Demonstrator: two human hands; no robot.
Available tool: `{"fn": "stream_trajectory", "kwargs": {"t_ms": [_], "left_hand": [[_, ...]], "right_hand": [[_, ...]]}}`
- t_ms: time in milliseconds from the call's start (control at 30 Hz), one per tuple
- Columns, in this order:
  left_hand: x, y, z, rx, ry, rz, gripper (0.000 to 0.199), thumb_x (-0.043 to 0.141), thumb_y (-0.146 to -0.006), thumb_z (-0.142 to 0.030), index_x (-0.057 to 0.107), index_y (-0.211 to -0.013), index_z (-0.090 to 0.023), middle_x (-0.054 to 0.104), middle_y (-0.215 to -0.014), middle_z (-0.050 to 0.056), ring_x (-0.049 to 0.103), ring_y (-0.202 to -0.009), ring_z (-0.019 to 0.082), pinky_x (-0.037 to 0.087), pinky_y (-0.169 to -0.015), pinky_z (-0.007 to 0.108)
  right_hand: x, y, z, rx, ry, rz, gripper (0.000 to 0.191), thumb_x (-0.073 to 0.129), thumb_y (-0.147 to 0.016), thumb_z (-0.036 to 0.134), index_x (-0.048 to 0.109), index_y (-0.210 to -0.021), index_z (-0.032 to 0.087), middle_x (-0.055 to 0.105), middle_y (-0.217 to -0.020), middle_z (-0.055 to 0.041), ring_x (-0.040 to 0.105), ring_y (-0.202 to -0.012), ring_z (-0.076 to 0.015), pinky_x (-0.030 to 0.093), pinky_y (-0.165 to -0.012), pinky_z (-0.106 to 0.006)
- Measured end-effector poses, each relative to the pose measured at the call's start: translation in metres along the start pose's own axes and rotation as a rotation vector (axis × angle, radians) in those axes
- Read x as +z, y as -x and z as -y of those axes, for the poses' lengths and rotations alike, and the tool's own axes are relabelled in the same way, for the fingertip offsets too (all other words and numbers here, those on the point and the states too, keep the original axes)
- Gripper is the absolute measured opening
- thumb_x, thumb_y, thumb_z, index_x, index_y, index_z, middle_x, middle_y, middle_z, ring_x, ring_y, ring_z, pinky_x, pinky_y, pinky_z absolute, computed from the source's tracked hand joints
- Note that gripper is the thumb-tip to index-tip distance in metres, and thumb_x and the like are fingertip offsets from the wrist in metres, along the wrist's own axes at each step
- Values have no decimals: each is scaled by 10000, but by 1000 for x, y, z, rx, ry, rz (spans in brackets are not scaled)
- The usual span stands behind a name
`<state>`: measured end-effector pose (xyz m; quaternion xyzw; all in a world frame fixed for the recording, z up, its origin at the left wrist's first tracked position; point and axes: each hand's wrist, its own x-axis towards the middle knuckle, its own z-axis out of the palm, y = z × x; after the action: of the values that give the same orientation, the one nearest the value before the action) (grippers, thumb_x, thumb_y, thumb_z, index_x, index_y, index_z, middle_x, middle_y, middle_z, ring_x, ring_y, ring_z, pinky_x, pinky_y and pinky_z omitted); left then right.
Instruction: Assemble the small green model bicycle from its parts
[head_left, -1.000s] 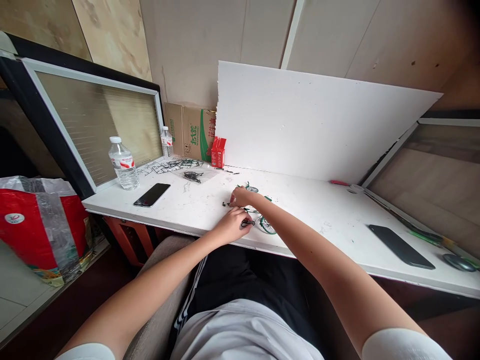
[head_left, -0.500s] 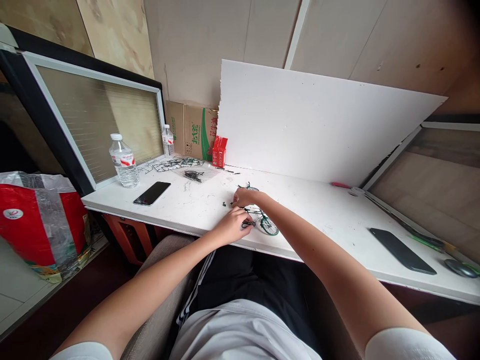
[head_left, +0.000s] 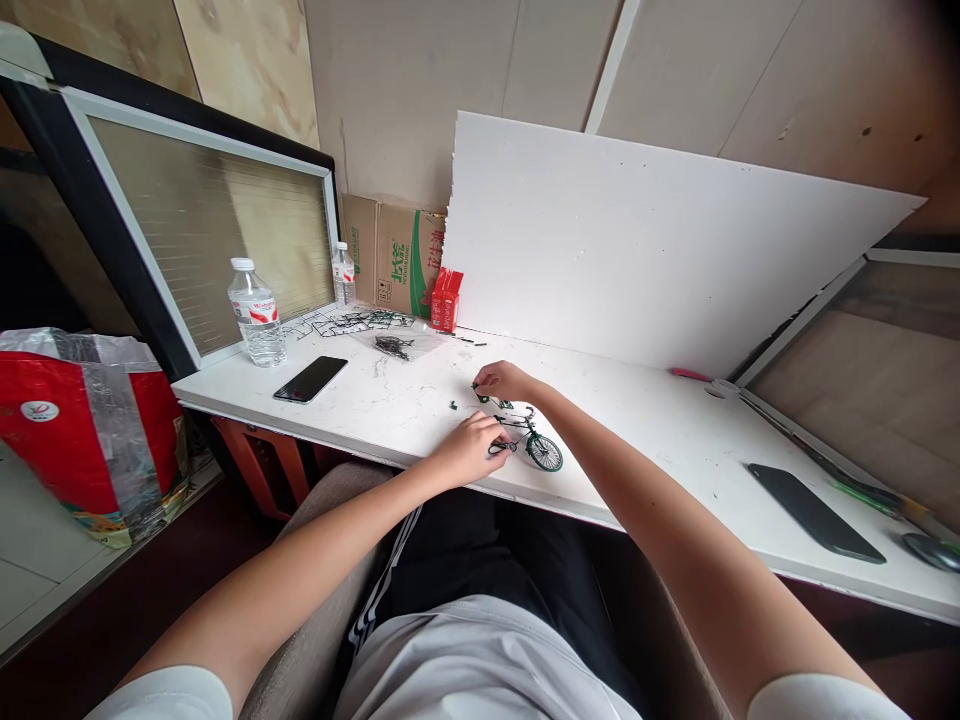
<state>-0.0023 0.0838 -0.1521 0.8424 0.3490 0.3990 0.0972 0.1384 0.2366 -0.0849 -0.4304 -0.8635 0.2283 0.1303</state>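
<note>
Right hand (head_left: 505,381) shifted away, left hand (head_left: 472,448) pinching toy bicycle (head_left: 543,452)

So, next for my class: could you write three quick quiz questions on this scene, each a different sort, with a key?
1. True or false: the front wheel of the bike shows clear of the left hand.

2. Which is nearest the right hand?
A) the red box
B) the green parts
C) the mouse

3. Fill in the number: ___ bottles stand on the desk.

Key: 1. True. 2. B. 3. Two.
</note>
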Motion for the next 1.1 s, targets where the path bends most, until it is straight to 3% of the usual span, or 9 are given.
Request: {"fn": "stream_trajectory", "kwargs": {"t_ms": [200,267,367,500,667,767,900,1100], "left_hand": [[-1,-1,-2,8,-3,-2,79,730,-892,-197,700,-966,-203,750,-997,75,641,-1081,275,543,-948,413],[-1,-1,-2,11,-8,-4,81,735,-887,-193,699,-959,-202,748,-995,76,642,-1076,276,543,-944,415],[-1,0,0,10,-10,-3,79,727,-894,-196,701,-968,-205,748,-1000,76,645,-1073,276,542,-941,419],[1,1,3,27,-6,-4,94,719,-907,-221,707,-998,-201,748,-1009,76,641,-1078,273,537,-943,417],[1,1,4,11,5,-1,100,725,-905,-233,723,-999,-198,748,-1023,82,642,-1105,271,535,-962,408],[1,0,4,-7,29,2,108,740,-897,-237,737,-996,-195,748,-1021,83,654,-1102,267,534,-970,398],[-1,0,4,-44,72,-6,110,761,-889,-254,758,-990,-209,749,-994,72,666,-1071,257,535,-958,384],[-5,0,2,-31,64,4,126,756,-903,-264,773,-1022,-226,761,-1012,61,655,-1098,259,524,-979,393]], "right_hand": [[-5,4,-8,20,-391,-58,270,931,-663,302,794,-854,169,810,-859,-61,752,-808,-199,607,-783,-298],[-6,5,-11,36,-419,-86,288,941,-651,315,771,-824,161,801,-833,-68,739,-789,-194,596,-762,-297],[-8,10,-12,-10,-392,-157,238,846,-794,329,730,-912,158,792,-880,-80,705,-778,-170,560,-722,-275],[-12,28,-8,-73,-317,-210,260,623,-974,331,697,-1169,178,745,-903,-75,661,-724,-167,536,-687,-295],[-4,67,0,-128,-156,-409,398,410,-1021,252,682,-1310,208,668,-1002,-84,609,-839,-203,541,-829,-383],[4,97,2,-133,-100,-460,412,390,-1053,305,652,-1357,209,607,-1049,-96,604,-948,-226,533,-929,-427],[11,135,5,-260,46,-585,520,415,-1071,322,458,-1580,219,527,-995,-91,557,-978,-259,533,-953,-472],[34,168,0,-411,70,-498,567,345,-1080,209,360,-1640,298,591,-1049,-113,625,-968,-254,594,-855,-427]]}}
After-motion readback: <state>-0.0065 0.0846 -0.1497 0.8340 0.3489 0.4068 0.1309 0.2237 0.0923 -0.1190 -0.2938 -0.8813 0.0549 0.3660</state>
